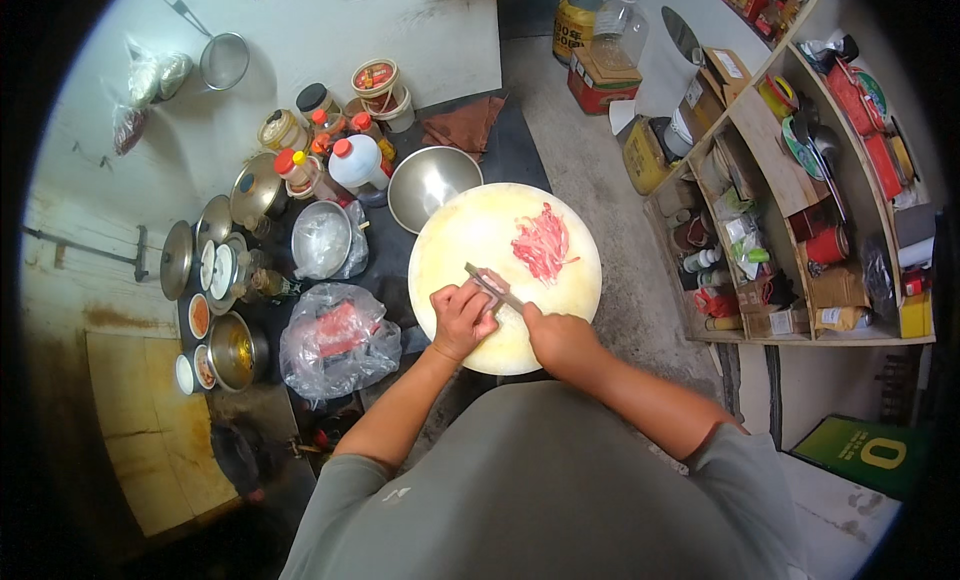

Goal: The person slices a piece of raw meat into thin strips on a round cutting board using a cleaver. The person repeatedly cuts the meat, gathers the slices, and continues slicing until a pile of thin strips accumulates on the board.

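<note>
On a round, pale cutting board point(450, 235) lies a loose pile of thin raw meat strips point(543, 244), toward its far right. My right hand point(564, 343) grips the handle of a knife point(495, 287), whose blade points up and left across the board. Just left of the blade, the curled fingers of my left hand point(463, 319) press on a piece of raw meat point(491, 278). Part of that piece shows at the blade; my left fingers hide the rest.
A steel bowl point(435, 188) stands behind the board's left edge. To the left are a plastic bag with red contents point(337, 340), a bag-lined bowl point(322, 239), a jug with a red cap point(358, 164) and a steel pot point(234, 351). Wooden shelves point(787, 160) hold goods at the right.
</note>
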Tool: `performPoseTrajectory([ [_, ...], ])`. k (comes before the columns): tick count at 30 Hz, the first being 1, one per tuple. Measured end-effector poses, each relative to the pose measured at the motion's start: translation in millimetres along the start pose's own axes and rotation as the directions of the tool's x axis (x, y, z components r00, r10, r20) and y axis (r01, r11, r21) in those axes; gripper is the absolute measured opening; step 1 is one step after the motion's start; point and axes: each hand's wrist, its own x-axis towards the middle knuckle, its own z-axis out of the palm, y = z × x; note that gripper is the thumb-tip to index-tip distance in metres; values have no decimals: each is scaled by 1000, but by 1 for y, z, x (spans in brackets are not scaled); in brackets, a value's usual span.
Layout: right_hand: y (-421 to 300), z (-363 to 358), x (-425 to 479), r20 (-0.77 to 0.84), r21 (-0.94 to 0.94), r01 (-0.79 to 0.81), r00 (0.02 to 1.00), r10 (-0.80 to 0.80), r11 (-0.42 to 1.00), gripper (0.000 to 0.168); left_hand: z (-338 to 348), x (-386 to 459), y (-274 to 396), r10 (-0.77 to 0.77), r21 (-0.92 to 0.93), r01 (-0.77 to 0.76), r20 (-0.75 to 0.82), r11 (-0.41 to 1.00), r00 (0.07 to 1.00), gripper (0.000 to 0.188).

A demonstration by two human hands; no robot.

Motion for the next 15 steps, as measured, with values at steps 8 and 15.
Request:
performPoseTrajectory([
  [8,10,22,24,-1,-51,-67,998,67,996,14,-1,-1,-2,4,-12,-3,52,1000,999,47],
  [15,27,25,11,12,-10,-50,999,50,999,16,1,-3,-1,-5,-29,6,37,1000,999,48],
])
